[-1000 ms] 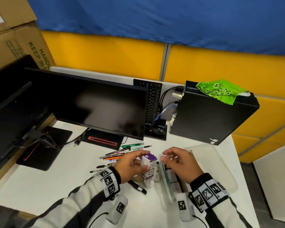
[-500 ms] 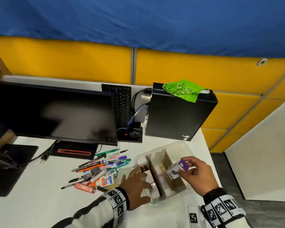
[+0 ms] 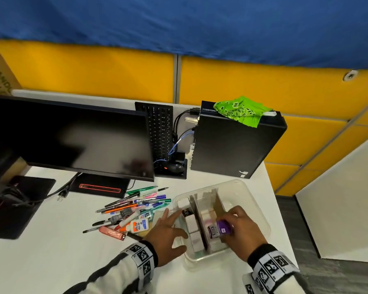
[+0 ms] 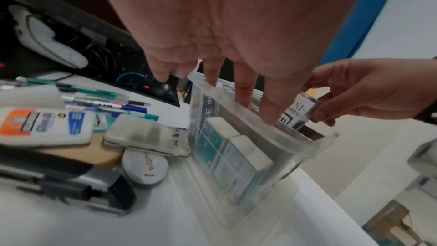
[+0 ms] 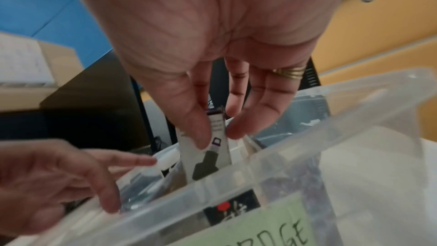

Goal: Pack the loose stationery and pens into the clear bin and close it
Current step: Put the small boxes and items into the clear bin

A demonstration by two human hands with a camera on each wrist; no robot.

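Purple-and-white ink box [image 3: 219,229], clear bin [image 3: 257,205], green paisley cloth [image 3: 240,110], yellow wall panels [image 3: 253,85].

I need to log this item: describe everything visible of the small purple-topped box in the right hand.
The stamp ink box is small white cardboard with a purple top and black print reading "STAMP". The right hand pinches it between thumb and fingers, holding it tilted over the clear bin, its lower end dipping between the cardboard dividers. Whether it touches them is unclear.

your sleeves [image 3: 106,274] are white with black stripes. each wrist wears a band [image 3: 143,261] of black-and-white square markers. your right hand [image 5: 212,48] has a gold ring [image 5: 289,72].
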